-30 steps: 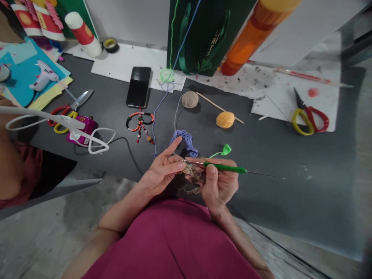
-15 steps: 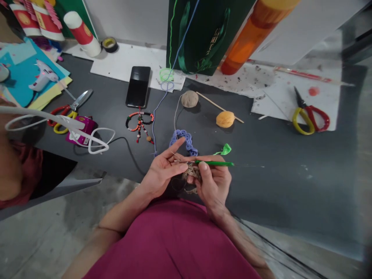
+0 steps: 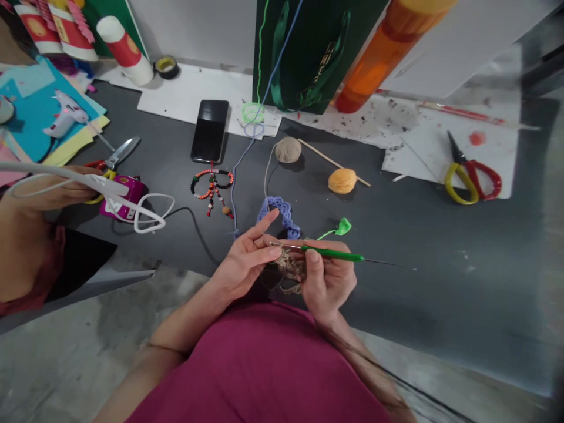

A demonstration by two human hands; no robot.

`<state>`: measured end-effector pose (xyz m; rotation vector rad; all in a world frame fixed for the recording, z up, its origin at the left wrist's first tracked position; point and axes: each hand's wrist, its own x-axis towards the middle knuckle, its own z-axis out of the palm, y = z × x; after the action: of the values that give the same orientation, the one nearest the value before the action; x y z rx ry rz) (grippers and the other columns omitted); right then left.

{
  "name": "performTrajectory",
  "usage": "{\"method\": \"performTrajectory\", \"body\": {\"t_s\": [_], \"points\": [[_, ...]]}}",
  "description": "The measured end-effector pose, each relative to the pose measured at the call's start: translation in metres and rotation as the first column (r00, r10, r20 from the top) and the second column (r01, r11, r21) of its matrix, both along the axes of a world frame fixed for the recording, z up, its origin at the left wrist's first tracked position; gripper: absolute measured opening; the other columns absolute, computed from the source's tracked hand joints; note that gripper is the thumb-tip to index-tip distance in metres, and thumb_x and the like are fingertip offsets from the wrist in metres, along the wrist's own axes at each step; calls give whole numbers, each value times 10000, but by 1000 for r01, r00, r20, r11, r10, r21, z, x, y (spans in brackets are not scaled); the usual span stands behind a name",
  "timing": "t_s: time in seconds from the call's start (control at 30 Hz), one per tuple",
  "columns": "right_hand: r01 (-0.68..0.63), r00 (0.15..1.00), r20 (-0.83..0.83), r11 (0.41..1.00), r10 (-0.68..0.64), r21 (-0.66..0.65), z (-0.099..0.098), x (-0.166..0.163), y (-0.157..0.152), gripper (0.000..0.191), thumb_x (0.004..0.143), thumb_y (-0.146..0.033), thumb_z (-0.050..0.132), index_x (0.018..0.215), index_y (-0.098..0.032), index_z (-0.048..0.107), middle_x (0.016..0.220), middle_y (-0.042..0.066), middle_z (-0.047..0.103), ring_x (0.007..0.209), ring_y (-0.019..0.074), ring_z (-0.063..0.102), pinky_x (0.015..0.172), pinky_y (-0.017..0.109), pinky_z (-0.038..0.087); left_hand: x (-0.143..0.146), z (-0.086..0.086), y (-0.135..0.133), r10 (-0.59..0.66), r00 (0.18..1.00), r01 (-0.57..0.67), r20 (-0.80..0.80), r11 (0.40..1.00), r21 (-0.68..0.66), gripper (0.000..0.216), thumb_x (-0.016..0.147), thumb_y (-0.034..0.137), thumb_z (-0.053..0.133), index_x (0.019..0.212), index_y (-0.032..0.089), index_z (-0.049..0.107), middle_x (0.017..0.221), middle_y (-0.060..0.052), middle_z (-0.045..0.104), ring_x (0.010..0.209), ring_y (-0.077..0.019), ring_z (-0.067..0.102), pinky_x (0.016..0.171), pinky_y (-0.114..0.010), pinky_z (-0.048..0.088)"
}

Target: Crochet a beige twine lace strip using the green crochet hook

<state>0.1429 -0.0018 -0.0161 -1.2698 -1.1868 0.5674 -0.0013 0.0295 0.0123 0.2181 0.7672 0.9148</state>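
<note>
Fingers of the right hand (image 3: 328,282) are curled around a green crochet hook (image 3: 332,254), its long axis nearly level, its metal tip pointing left into tan crochet work (image 3: 291,267). That work is steadied by the partly spread left hand (image 3: 244,261), forefinger raised. Beyond, a dark green bag (image 3: 299,59) is stood upright.

This looks like a craft workshop, though the wide, bent view makes it hard to be certain. A dark work surface (image 3: 418,294) stands over a bare concrete floor (image 3: 88,317), and on it lie scissors (image 3: 469,182), a glue gun (image 3: 66,122), yarn balls (image 3: 288,150), a tape roll (image 3: 166,67), blue card (image 3: 30,100) and paint-spattered paper (image 3: 390,120). Another person's arm (image 3: 44,191) reaches in at the left.
</note>
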Motion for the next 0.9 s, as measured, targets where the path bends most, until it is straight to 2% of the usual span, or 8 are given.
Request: {"method": "performTrajectory", "body": {"t_s": [0.13,0.33,0.43,0.5,0.67,0.73,0.83,0.9], "points": [[21,1000,-23,1000,-21,-8,0,4,-2,62,1014,-307,651,1032,-286,707,853,-1,776,645,179,766,545,295,616,-3,0,1,-14,1000,14,-1,1000,-5,586,685,138,946,1236,267,794,718,81,695,724,-74,651,823,-229,513],[-198,909,-402,963,110,-182,-2,3,1,114,1082,-368,530,1069,-306,625,730,-28,762,585,200,766,592,348,645,-5,1,1,-89,995,90,43,996,-22,560,651,183,958,1191,232,814,731,51,690,752,-107,656,856,-269,513],[-270,857,-492,947,154,-174,-1,-2,4,144,1085,-394,529,1024,-304,624,642,-49,733,511,178,724,574,328,647,-4,1,0,-118,993,118,20,993,2,580,658,200,956,1218,232,807,791,24,729,759,-120,664,872,-295,526],[-287,845,-505,946,175,-153,-1,-5,3,129,1057,-390,592,994,-292,647,687,-37,760,521,166,723,555,307,642,-2,2,-2,-100,995,100,-15,995,14,599,670,194,954,1246,252,797,861,12,761,801,-126,686,886,-299,534],[-156,951,-289,979,113,-130,-1,-3,0,70,1013,-316,676,1012,-287,740,853,1,818,594,155,752,491,259,613,4,4,-4,26,996,-20,-82,997,77,554,675,214,976,1199,300,816,831,38,744,778,-112,669,805,-263,538],[-162,979,-129,986,157,-29,-1,1,1,117,1006,-252,674,1065,-308,757,929,11,849,698,187,807,560,299,662,5,3,-4,61,990,-50,-127,995,86,561,689,234,971,1222,300,806,834,37,744,758,-111,656,784,-264,535],[-252,962,141,958,233,139,-2,5,3,275,963,-147,707,1169,-319,769,1093,38,867,919,240,848,745,380,712,4,0,-4,82,981,-66,-177,993,93,620,693,218,962,1283,266,777,780,52,703,729,-96,627,779,-248,517],[-263,952,213,945,221,194,-3,5,4,353,936,-102,731,1213,-318,769,1151,46,860,960,235,844,796,386,706,3,0,-4,63,985,-48,-163,994,93,645,702,204,953,1316,236,756,734,64,671,710,-84,619,774,-237,511]]}}
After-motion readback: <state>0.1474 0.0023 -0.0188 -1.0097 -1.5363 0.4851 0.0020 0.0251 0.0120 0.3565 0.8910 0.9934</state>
